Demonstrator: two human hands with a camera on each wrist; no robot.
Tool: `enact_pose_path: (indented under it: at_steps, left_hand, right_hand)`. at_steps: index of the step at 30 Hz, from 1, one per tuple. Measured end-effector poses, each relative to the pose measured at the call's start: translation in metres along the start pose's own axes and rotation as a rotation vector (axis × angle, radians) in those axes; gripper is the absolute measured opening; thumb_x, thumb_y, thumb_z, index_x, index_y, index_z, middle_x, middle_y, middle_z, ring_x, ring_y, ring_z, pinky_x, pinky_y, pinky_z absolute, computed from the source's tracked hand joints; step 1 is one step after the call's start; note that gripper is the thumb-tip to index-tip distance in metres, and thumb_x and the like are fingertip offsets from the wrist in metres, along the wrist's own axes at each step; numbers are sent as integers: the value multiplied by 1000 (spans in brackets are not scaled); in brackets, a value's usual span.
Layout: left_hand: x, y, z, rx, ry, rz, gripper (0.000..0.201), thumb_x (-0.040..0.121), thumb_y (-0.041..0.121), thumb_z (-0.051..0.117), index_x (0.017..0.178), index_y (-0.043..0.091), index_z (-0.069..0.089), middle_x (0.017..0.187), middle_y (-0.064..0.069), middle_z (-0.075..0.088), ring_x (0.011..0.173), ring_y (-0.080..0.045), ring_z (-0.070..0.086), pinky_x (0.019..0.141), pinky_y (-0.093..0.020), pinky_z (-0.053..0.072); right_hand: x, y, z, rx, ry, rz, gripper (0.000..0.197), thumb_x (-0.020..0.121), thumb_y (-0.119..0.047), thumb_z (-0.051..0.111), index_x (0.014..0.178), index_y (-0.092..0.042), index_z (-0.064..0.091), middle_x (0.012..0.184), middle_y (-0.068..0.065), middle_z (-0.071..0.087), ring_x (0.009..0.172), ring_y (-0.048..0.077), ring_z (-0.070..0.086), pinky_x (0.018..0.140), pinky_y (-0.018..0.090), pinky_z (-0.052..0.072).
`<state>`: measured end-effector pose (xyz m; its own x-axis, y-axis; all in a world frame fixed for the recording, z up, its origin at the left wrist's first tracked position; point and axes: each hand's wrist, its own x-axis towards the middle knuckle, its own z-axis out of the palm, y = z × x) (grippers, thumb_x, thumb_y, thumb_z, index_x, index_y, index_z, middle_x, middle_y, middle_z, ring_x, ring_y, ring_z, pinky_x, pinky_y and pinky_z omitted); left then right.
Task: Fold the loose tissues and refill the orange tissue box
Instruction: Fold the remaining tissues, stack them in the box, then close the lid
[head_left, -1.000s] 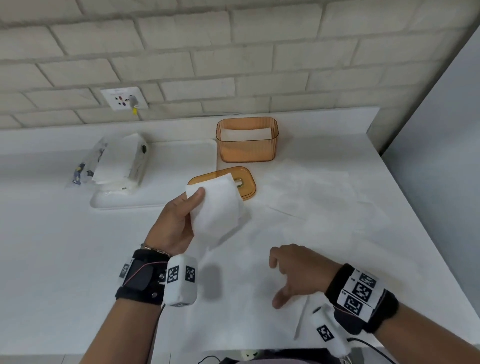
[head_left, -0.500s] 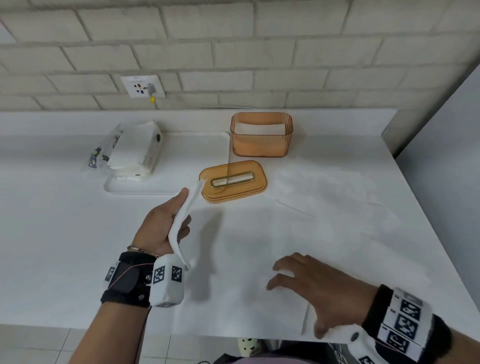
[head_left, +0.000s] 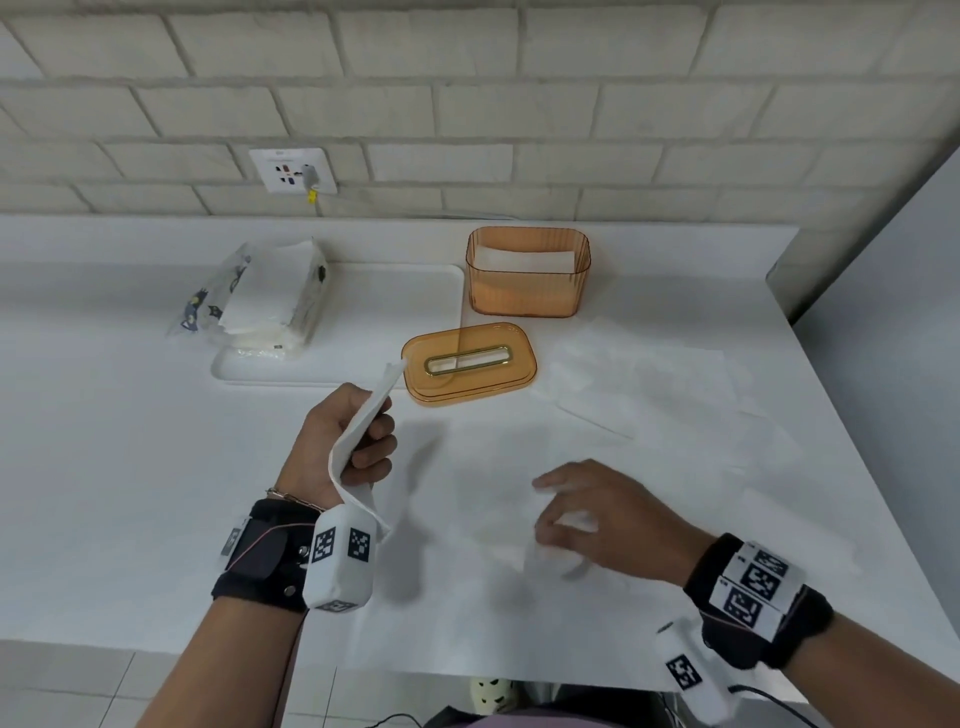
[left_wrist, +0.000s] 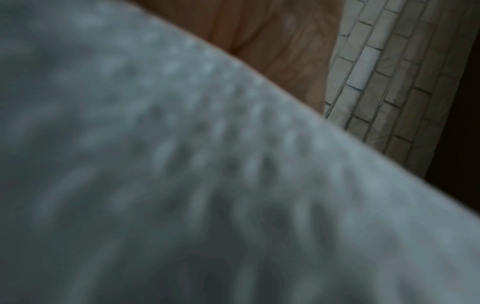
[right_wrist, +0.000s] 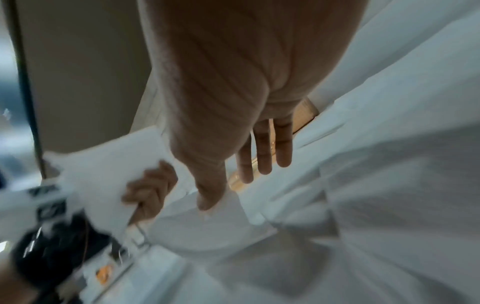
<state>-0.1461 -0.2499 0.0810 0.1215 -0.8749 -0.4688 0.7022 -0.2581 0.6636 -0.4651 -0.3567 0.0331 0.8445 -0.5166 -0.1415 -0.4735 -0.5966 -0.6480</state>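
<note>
My left hand (head_left: 363, 431) grips a folded white tissue (head_left: 358, 467) edge-on above the counter; the tissue hangs down over the wrist camera and fills the left wrist view (left_wrist: 182, 185). My right hand (head_left: 550, 512) hovers blurred with spread fingers on the loose tissues (head_left: 639, 384) that lie flat on the counter. Its fingers (right_wrist: 262, 156) look straight in the right wrist view. The orange tissue box (head_left: 527, 273) stands open at the back with white tissues inside. Its orange lid (head_left: 467, 364) with a slot lies flat in front of it.
A white tray (head_left: 363, 332) sits left of the box and carries an opened pack of tissues (head_left: 270, 296). A brick wall with a socket (head_left: 293, 169) runs behind. The counter's front edge is just below my wrists, and a grey wall closes the right side.
My left hand turned the folded tissue edge-on and lowered it. My right hand uncurled from a loose fist, spread over the loose tissues and is moving there now.
</note>
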Motion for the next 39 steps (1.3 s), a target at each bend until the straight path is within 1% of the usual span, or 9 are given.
enact_pose_path:
  at_steps: [5,10,13,17,21,25,32,35,39]
  left_hand:
    - [-1,-11,15,67,88,-19,15,69,23,59,72,8,61,70,-8,55,50,-19,49,39,-17,33]
    - [6,-32,36,-19,-14,-15,40,82,19,54,107,-6,74,100,-21,75,88,-37,74,78,-38,61]
    - [15,-43,52,-57,-101,44,79,74,20,71,145,-10,51,148,-30,55,137,-48,53,114,-55,45]
    - [31,-45,70,-26,-150,117,64,48,22,93,104,-3,77,110,-22,73,100,-38,71,93,-47,56]
    - [42,-33,80,65,-176,178,55,44,26,97,89,0,79,94,-17,76,91,-33,71,89,-45,53]
    - [49,-19,84,203,-185,193,66,56,25,95,102,-15,71,103,-26,71,95,-39,67,91,-46,54]
    - [56,-24,104,245,-129,205,31,82,17,79,107,-2,79,107,-20,78,92,-27,76,88,-37,60]
    - [61,-27,103,134,-39,222,48,84,19,79,123,-8,71,127,-26,71,116,-36,69,104,-42,55]
    - [68,-28,103,87,22,241,48,86,17,79,127,-7,69,130,-25,70,130,-42,62,114,-51,48]
  right_hand:
    - [15,-28,-39,204,314,-58,11,92,-38,79,98,-30,82,110,-22,75,105,4,72,86,36,59]
    - [22,-49,-73,228,489,-271,13,94,-5,78,100,-15,81,112,-8,76,99,13,73,79,27,59]
    - [25,-56,-83,281,497,-336,24,93,14,69,98,-7,80,117,0,73,103,15,72,89,22,60]
    - [22,-65,-94,311,423,-328,35,89,23,65,93,-9,80,126,-4,71,118,10,67,93,14,54]
    - [17,-73,-111,277,322,-359,31,90,16,70,91,-14,81,137,-11,66,132,10,61,96,17,55]
    - [15,-75,-133,252,231,-354,26,91,6,76,90,-19,81,145,-18,61,135,8,58,112,22,47]
    - [25,-62,-143,420,241,-268,20,89,-12,81,102,-26,80,151,-19,56,144,8,51,116,35,48]
    - [30,-41,-132,793,260,-142,73,82,-35,88,146,-34,53,159,-15,48,147,13,49,111,36,51]
    - [42,-27,-105,1108,170,79,128,55,-48,102,158,-32,29,140,-1,68,116,16,72,92,32,58]
